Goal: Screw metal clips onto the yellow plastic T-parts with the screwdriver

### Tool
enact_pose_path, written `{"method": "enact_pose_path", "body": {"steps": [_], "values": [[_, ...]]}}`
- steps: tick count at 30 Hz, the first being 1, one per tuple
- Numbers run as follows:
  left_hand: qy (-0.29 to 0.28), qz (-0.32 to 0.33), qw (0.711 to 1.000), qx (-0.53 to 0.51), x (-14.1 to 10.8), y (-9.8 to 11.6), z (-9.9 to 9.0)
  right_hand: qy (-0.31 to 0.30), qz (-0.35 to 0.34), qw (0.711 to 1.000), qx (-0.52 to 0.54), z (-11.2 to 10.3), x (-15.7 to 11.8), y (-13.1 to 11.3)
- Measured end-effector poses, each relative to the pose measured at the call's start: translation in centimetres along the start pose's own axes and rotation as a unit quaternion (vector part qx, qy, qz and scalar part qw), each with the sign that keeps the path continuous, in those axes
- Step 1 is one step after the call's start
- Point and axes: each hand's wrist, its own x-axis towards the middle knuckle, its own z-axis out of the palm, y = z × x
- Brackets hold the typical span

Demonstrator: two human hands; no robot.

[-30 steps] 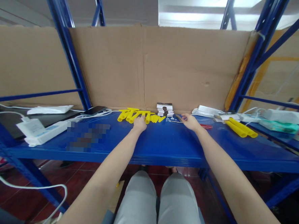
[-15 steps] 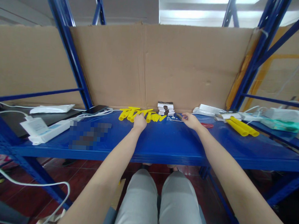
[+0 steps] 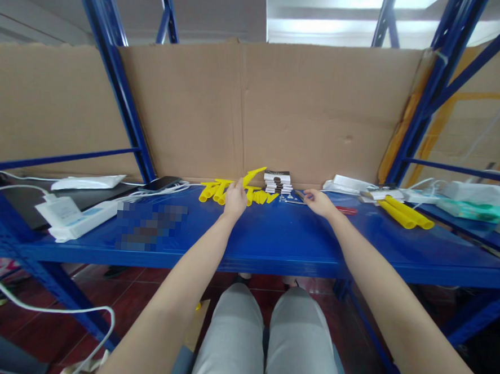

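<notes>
My left hand (image 3: 236, 198) is closed on a yellow tube (image 3: 254, 176), which tilts up to the right above the other yellow tubes (image 3: 209, 191) on the blue shelf. Smaller yellow pieces (image 3: 263, 197) lie just right of that hand. My right hand (image 3: 317, 202) has its fingers pinched on a small dark tool (image 3: 299, 195), mostly hidden by the fingertips. Between the hands, a stack of small black-and-white boxes (image 3: 278, 182) stands near the cardboard. Small metal bits (image 3: 289, 200) lie in front of the stack. Red-handled pliers (image 3: 346, 210) rest right of my right hand.
Two yellow tubes (image 3: 405, 214) lie at the right, near white packets (image 3: 346, 184). At the left are a white power strip (image 3: 87, 219), cables and a dark phone (image 3: 164, 183). Cardboard (image 3: 288, 110) stands along the back between blue posts. The shelf's front edge (image 3: 270, 265) crosses above my knees.
My left hand has lifted a yellow tube from the pile, and its narrow end now points up to the right. My right hand has hardly moved.
</notes>
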Motion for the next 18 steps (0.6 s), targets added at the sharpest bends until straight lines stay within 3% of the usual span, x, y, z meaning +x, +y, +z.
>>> {"method": "enact_pose_path", "body": {"steps": [4, 9, 13, 18], "values": [[-0.013, 0.124, 0.992, -0.025, -0.3, 0.5, 0.3, -0.001, 0.052, 0.991, 0.120, 0.1, -0.1, -0.9], [-0.121, 0.266, 0.956, 0.000, -1.8, 2.8, 0.3, -0.031, 0.117, 0.950, 0.288, 0.0, -0.6, -2.2], [-0.184, 0.306, 0.934, 0.029, -2.7, 3.9, 0.5, -0.013, 0.133, 0.928, 0.349, -0.5, -0.8, -2.4], [-0.193, 0.311, 0.930, 0.036, -2.8, 4.0, 0.4, 0.048, 0.187, 0.934, 0.300, -0.7, -0.6, -2.2]]}}
